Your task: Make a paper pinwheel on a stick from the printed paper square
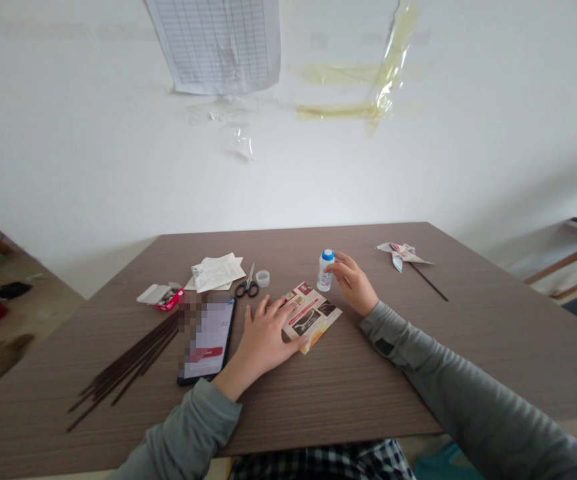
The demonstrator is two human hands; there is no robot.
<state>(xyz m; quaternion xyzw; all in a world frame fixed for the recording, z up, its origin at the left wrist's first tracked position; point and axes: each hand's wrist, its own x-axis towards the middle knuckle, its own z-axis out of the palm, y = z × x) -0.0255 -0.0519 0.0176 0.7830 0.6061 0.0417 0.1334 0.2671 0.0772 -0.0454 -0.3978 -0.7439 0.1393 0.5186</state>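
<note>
A square of printed paper (313,313) with food pictures lies on the table in front of me. My left hand (267,337) rests on its left side, fingers spread and palm down. Just beyond the paper's far corner, a small white bottle (324,275) with a blue cap is upright. The thumb and fingers of my right hand (352,281) are closed on the bottle's right side, near the neck; part of the grip is hidden. A paper pinwheel (402,253) on a dark stick lies farther right.
Left of the hands are a phone (211,340), dark thin sticks (128,357), a small open red-and-white box (163,297), and cut paper pieces (218,272). Black-handled scissors (248,285) and a small clear round cap (263,278) lie behind my left hand. A white wall (293,187) borders the table's far edge.
</note>
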